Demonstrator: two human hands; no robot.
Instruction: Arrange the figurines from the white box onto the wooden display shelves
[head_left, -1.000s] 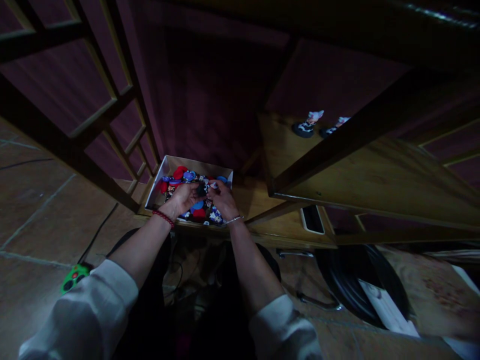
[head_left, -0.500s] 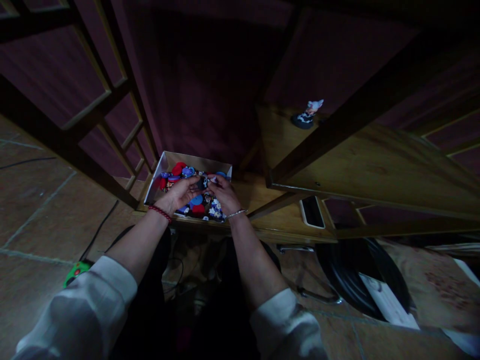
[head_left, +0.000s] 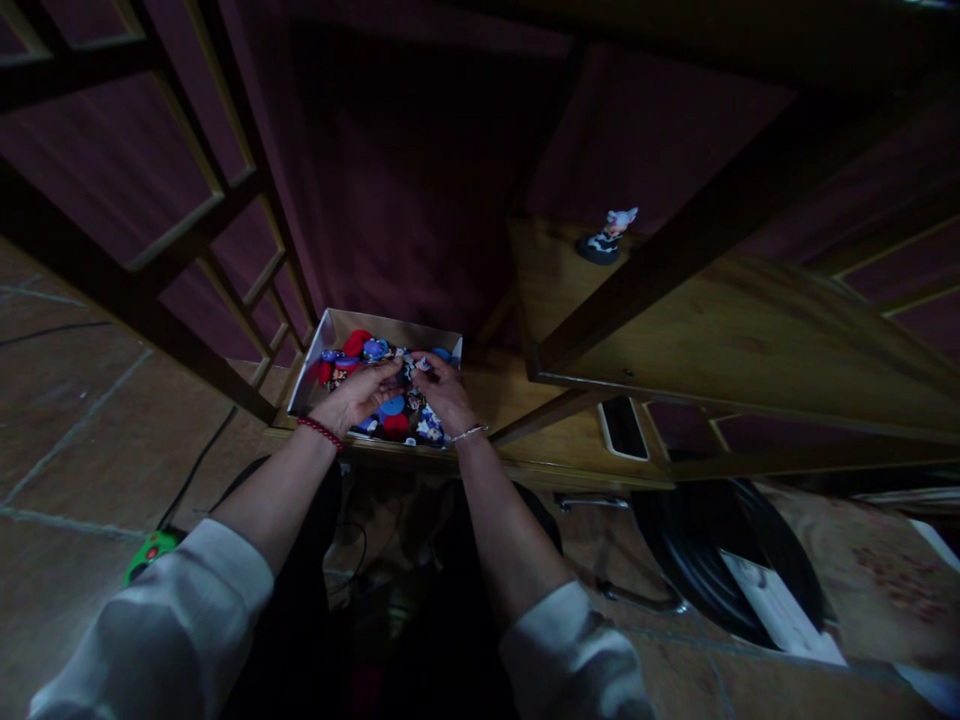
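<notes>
My left hand [head_left: 367, 390] and my right hand [head_left: 444, 388] meet over an open cardboard box [head_left: 300, 382] filled with small colourful figurines and parts. Between them they grip a small black-and-white figurine [head_left: 409, 370], fingers closed round it from both sides. Part of it is hidden by my fingers. Under my hands lie red pieces [head_left: 395, 425], a blue disc [head_left: 391, 405] and several blue-and-white pieces [head_left: 429, 428]. A similar figurine [head_left: 607, 238] with a white-eared head and a dark round base stands upright on the wooden shelf to the right.
The box rests on a low wooden ledge [head_left: 510, 400]; a phone [head_left: 623, 428] lies further right. A slatted wooden frame [head_left: 202, 240] rises at left, and a raised shelf [head_left: 720, 330] juts out at right. A green object [head_left: 152, 552] with a cable and a black round seat [head_left: 727, 560] are lower down.
The figurine has turned slightly between my fingers, and both hands remain over the box. The view has shifted a little; nothing else has visibly moved.
</notes>
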